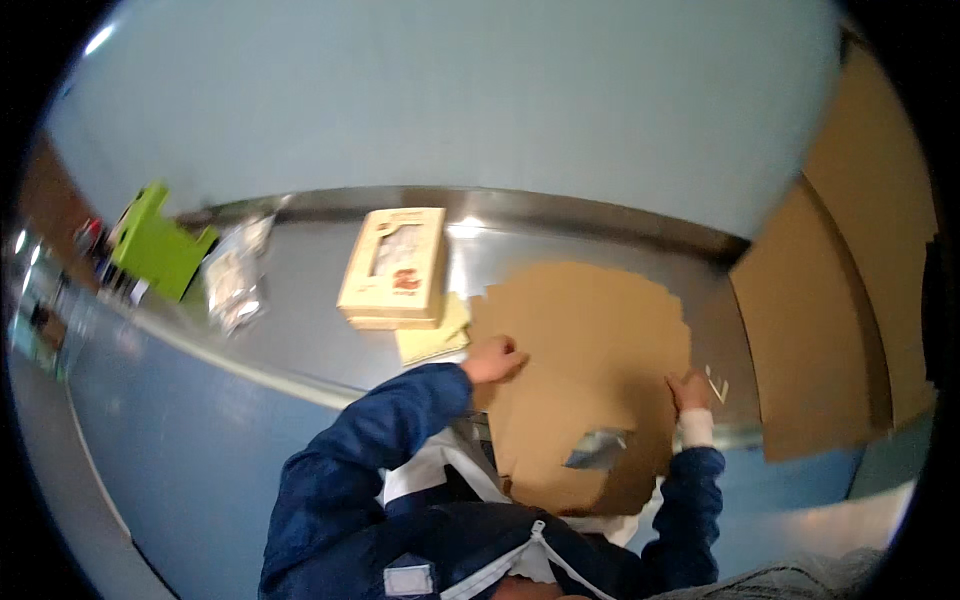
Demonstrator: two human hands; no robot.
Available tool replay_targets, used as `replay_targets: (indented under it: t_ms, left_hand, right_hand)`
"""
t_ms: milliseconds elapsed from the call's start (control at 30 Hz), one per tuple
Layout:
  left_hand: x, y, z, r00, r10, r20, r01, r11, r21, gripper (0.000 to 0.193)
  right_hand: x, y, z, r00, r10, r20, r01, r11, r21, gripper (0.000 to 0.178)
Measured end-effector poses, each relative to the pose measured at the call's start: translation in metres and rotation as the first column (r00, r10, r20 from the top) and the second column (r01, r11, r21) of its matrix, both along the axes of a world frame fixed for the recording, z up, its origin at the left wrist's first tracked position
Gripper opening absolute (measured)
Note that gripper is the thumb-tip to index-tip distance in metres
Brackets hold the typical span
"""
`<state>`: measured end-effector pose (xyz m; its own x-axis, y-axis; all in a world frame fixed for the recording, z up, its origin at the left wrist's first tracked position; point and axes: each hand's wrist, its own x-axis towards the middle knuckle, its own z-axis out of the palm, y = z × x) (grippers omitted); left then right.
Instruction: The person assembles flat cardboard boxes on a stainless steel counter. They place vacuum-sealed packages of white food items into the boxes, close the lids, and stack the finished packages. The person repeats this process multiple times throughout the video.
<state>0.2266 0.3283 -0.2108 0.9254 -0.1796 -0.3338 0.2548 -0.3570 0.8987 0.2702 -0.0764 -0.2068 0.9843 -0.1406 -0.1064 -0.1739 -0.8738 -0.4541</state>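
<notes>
Item one: a cardboard sheet (590,340), plain brown, broad, with notched edges. Location: on the desk (305,270), its lower part reaching past the near edge in front of the person. Clock positions below run from the sheet's middle, twelve pointing away from the person.

Holders: left hand (495,360), between nine and ten o'clock, grip closed on the sheet's left edge, fingers curled; right hand (690,391), at three o'clock, grip closed on the right edge.

Marking: a grey patch (598,448) at six o'clock; whether it is a cut-out or something shiny lying there cannot be told at this blur.

Handling (judged): light for its spread, fairly stiff across the flat, inclined to bend along any crease; dry and not slippery, its notches easily crushed. Best hold: opposite edges, at nine and three o'clock, on plain runs clear of the notches.

Surroundings: a cream window box (428,260) at ten o'clock; yellow sheets (430,343) partly beneath it, between nine and ten; farther out on that line, a clear bag (233,285) with pale contents, then a lime-green holder (165,250). Large cardboard panels (810,330), upright, between two and three. A small pale strip (717,385) at three, just beyond the right hand.
</notes>
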Motion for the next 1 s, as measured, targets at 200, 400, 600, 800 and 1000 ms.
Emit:
replay_targets:
  t_ms: [200, 400, 600, 800, 1000]
  left_hand:
    - [0.002, -0.007, 0.009, 0.984, -0.004, 0.181, -0.049, 0.955, 0.293, 0.033]
    - [0.004, 0.013, 0.004, 0.962, 0.272, -0.006, -0.266, 0.937, -0.228, 0.039]
    - [0.007, -0.026, 0.019, 0.881, 0.311, 0.358, -0.265, 0.949, -0.172, 0.041]
    - [0.008, -0.070, 0.012, 0.793, -0.170, 0.585, -0.194, 0.840, 0.507, 0.067]
    - [0.024, -0.067, -0.015, 0.740, -0.405, 0.536, -0.059, 0.756, 0.652, 0.060]
  right_hand:
    - [-0.011, 0.009, -0.003, 0.956, 0.026, 0.292, -0.004, 0.997, -0.076, 0.039]
    - [-0.008, -0.002, 0.026, 0.947, -0.157, 0.279, -0.245, 0.205, 0.947, 0.034]
    - [-0.016, -0.008, 0.000, 0.912, -0.056, 0.406, -0.176, 0.842, 0.510, 0.044]
    - [-0.032, 0.073, -0.025, 0.853, 0.443, 0.278, -0.383, 0.891, -0.245, 0.059]
    - [-0.026, 0.073, -0.021, 0.813, 0.519, 0.264, -0.511, 0.853, -0.102, 0.050]
